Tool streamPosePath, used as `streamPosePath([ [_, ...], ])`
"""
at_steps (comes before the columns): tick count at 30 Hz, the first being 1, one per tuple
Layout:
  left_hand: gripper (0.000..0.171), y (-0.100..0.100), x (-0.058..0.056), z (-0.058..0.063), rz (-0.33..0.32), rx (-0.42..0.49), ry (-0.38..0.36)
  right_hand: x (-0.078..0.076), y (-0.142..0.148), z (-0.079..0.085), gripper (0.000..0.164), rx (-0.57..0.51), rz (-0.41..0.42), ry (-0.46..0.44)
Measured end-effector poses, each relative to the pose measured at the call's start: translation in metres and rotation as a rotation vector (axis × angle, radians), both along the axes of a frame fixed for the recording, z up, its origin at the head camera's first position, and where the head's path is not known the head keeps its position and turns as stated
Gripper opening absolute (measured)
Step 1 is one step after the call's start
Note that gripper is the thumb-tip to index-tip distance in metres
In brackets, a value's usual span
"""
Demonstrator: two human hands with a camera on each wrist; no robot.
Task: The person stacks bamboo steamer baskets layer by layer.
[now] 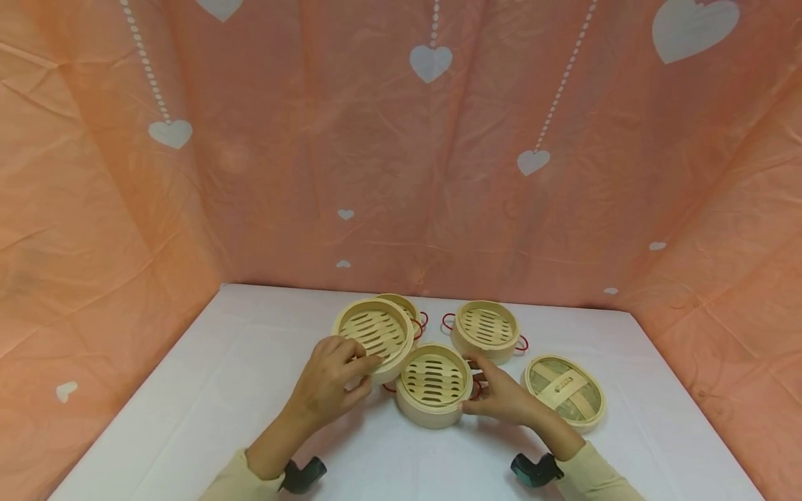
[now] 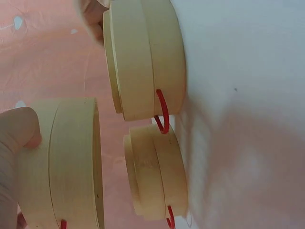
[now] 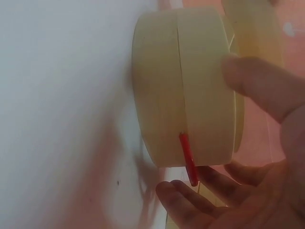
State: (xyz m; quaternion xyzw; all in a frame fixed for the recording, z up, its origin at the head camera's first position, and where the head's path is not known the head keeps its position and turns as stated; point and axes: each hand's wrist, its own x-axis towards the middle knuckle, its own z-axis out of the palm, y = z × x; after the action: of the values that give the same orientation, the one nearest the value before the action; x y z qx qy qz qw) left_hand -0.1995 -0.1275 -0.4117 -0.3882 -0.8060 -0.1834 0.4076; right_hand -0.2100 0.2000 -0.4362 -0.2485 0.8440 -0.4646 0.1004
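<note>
Orange-pink cloth (image 1: 376, 139), printed with white hearts (image 1: 430, 64), hangs along the far, left and right sides of the scene. Enclosed by it, a white table (image 1: 250, 390) spreads from the near edge to the far cloth.

Four round bamboo steamer baskets with slatted floors are grouped about the table's middle. The raised basket (image 1: 371, 332) is off the table to the left, tilted, and partly hides the far-left basket (image 1: 409, 310). The near basket (image 1: 434, 381) sits upright on the table, just right of and nearer than the raised one; the left wrist view shows a gap between the two. The far-right basket (image 1: 485, 327) stands upright, apart from the others. Farther right and nearer lies a round lid (image 1: 564, 391) with pale crossed bands.

Left hand (image 1: 332, 383) holds the raised basket by its near-left part, its thumb over the rim. Right hand (image 1: 504, 398) has a wide grip on the near basket's right side, thumb on the near part of the wall and fingers round the far part.

Pale sleeves (image 1: 247, 481) cover the forearms. A dark device (image 1: 305, 476) sits by each wrist. Smallest are the red loop handles (image 3: 188, 160) on the baskets' sides.
</note>
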Motion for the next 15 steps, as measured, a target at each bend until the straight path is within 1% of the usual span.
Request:
streamPosePath([
  [9,0.027,0.01,-0.003,0.002,-0.052,0.001,0.018,0.0,0.0,0.001,0.081,0.007,-0.007,-0.006],
  [15,0.029,0.016,-0.004,0.002,-0.091,-0.008,0.012,-0.001,-0.001,0.0,0.082,0.009,-0.025,-0.008],
])
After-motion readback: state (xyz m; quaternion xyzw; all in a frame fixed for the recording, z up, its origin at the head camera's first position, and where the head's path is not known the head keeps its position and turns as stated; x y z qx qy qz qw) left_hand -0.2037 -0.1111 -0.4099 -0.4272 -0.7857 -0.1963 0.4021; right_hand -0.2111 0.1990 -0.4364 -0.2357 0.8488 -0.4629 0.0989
